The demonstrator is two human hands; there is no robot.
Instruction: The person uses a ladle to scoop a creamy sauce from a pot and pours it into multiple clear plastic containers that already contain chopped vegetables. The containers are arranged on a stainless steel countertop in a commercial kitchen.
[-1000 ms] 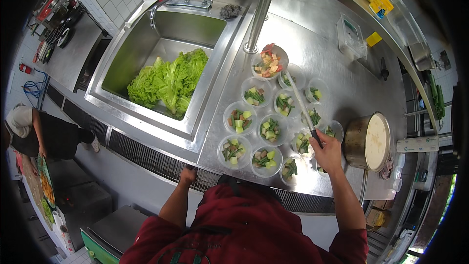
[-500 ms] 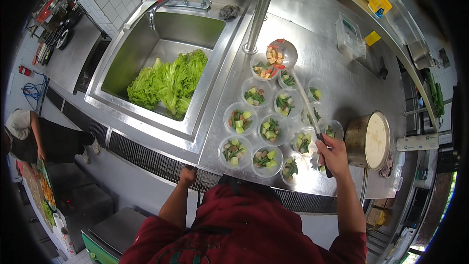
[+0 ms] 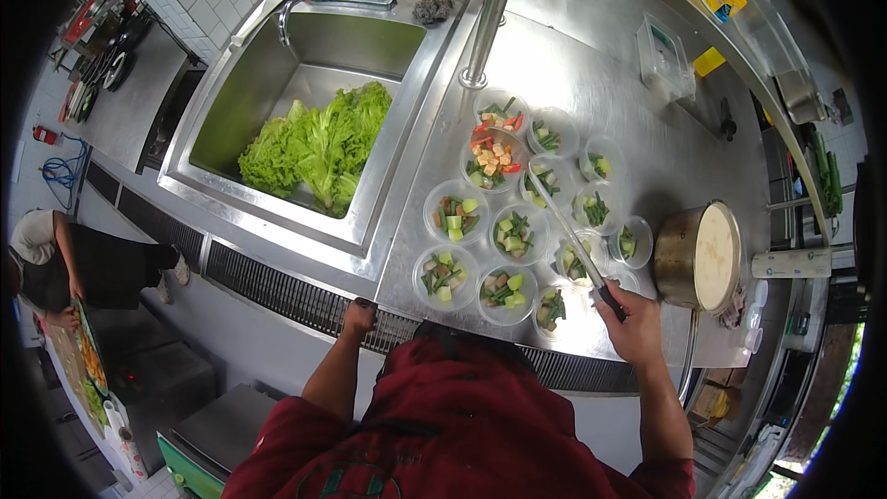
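My right hand (image 3: 634, 322) is closed round the black grip of a long-handled ladle (image 3: 571, 233). The ladle's head, with tofu cubes and red pepper pieces (image 3: 496, 153), hangs over a plastic cup in the second row from the back. Several clear round cups (image 3: 442, 302) stand grouped on the counter, holding green beans and pale green vegetable chunks. Away from the cups, my left hand (image 3: 358, 318) is curled at the counter's front edge, by the slotted floor drain as seen from above; something dark shows at its fingers, too small to name.
A large pot of creamy pale liquid (image 3: 714, 257) stands right of the cups. Leafy lettuce (image 3: 319, 148) lies in the steel sink (image 3: 208, 150) at left. A metal post (image 3: 485, 28) rises behind the cups. A clear plastic tub (image 3: 663, 60) sits farther back. Another person (image 3: 92, 254) works at far left.
The ladle's head has moved from above the rearmost cup toward me, to the cup in front of it. My right hand has shifted slightly down and right. My left hand stays nearly put.
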